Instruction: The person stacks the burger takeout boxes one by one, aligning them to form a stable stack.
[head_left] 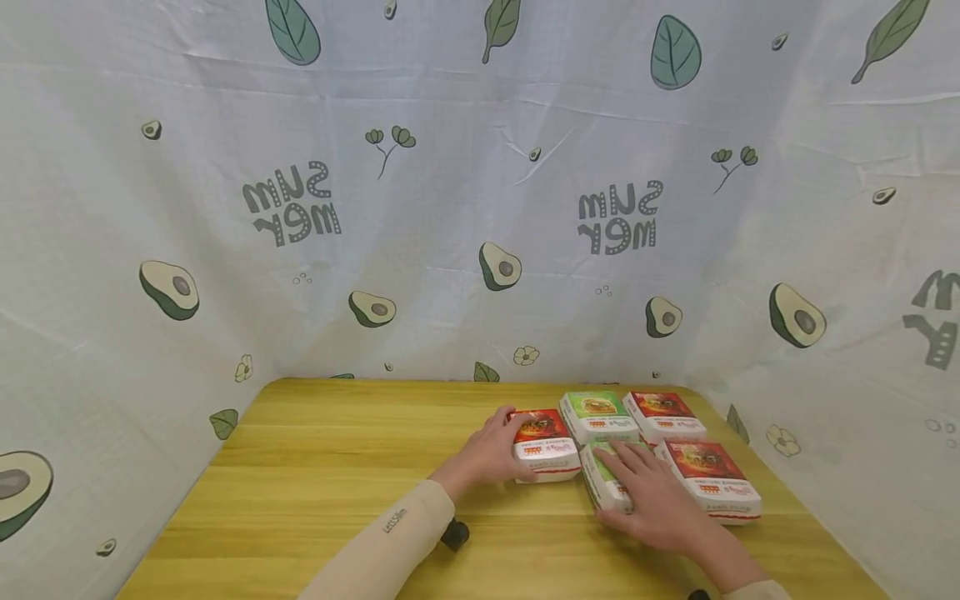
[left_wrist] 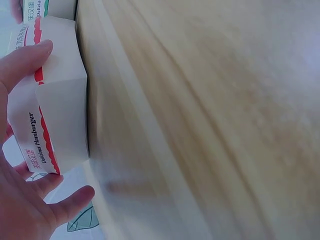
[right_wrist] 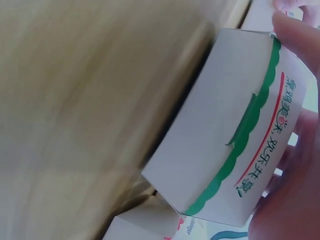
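Observation:
My left hand (head_left: 487, 450) grips a red-topped hamburger box (head_left: 551, 454) from its left side. The left wrist view shows the thumb against that box's white printed wall (left_wrist: 62, 107), with the fingers around the far side. Beside it, my right hand (head_left: 660, 504) lies over a green-topped hamburger box (head_left: 602, 483), thumb near its front left corner and fingers across the top. Much of this box is hidden by the hand in the head view; its green-edged wall (right_wrist: 215, 125) shows in the right wrist view. Both boxes rest on the table.
Behind the right hand stand another green-topped box (head_left: 597, 417) and a red-topped box (head_left: 665, 417). A further red-topped box (head_left: 708, 479) sits just right of that hand. The wooden table (head_left: 337, 475) meets a printed curtain (head_left: 442, 192) at its back and sides.

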